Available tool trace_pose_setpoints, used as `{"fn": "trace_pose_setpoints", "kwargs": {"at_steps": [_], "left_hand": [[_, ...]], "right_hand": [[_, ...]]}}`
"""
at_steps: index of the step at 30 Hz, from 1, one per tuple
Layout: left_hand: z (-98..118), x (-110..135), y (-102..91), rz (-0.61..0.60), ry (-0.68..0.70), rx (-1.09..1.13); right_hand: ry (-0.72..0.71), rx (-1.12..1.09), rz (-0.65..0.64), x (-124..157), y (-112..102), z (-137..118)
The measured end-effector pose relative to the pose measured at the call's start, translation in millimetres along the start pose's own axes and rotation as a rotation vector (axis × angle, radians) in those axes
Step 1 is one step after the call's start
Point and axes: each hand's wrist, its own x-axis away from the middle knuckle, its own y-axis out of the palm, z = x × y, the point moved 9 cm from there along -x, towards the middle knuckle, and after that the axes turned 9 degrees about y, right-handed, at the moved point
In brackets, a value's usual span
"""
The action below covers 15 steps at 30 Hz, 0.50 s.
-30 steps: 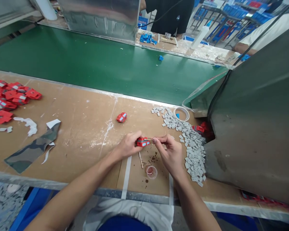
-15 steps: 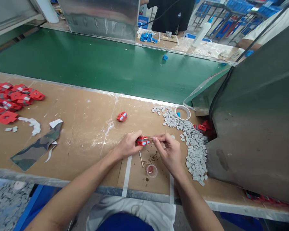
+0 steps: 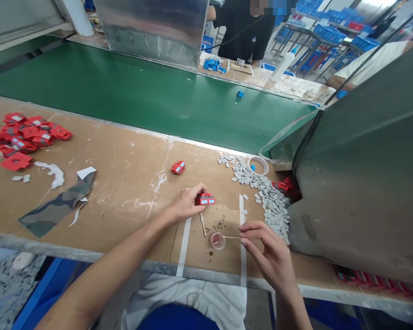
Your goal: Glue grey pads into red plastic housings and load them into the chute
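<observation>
The brown surface [image 3: 120, 183] is bordered along its far side by a wide green belt [image 3: 124, 87], across which pale light is reflected. Behind it, an upright metal panel [image 3: 154, 32] and a far ledge [image 3: 303, 75] are seen. The right is closed off by a grey metal housing [image 3: 358, 160] (its face marked by a dark stain [image 3: 308, 227]). Beyond, blue crates [image 3: 325, 33] are held on metal frames [image 3: 298, 28].

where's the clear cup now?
Head view, lower middle: the clear cup sits on the tabletop between the white tape strips, just left of the stick in the right hand.
</observation>
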Motion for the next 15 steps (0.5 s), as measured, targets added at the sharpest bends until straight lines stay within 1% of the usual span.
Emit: {"fn": "trace_pose_setpoints", "kwargs": {"at_steps": [3, 5, 6, 7, 8, 9, 12, 13, 14, 15], "left_hand": [[0.8, -0.3, 0.6, -0.014, 0.014, -0.032], [2.1, -0.9, 0.1, -0.016, 0.025, -0.041], [2.6, -1.2, -0.2, -0.016, 0.027, -0.042], [2.9, -1.5, -0.4, -0.018, 0.027, -0.04], [3.1, -1.8, -0.5, -0.021, 0.025, -0.034], [3.2, -2.1, -0.8, -0.022, 0.024, -0.024], [1.9, -2.5, -2.6, -0.005, 0.015, 0.036], [1.0, -2.5, -3.4, 0.004, 0.011, 0.058], [-0.1, -2.4, -4.2, 0.012, 0.006, 0.075], [-1.2, -2.3, -4.8, 0.016, 0.0, 0.09]], "right_hand": [[-0.025, 0.064, -0.052, 15.7, 14.7, -1.0], [-0.003, 0.098, -0.159, 15.9, 22.1, 0.5], [0.021, 0.11, -0.225, 13.0, 21.8, 2.5], [0.055, 0.124, -0.275, 7.5, 17.1, 6.1], [0.098, 0.149, -0.293, -0.7, 7.4, 11.6], [0.147, 0.187, -0.261, -12.1, -7.7, 18.9], [0.307, 0.397, -0.011, -53.2, -61.1, 49.8], [0.354, 0.447, 0.028, -65.5, -69.9, 61.7], [0.399, 0.479, 0.025, -76.2, -71.6, 74.6], [0.441, 0.506, 0.001, -84.7, -68.6, 87.2]]}}
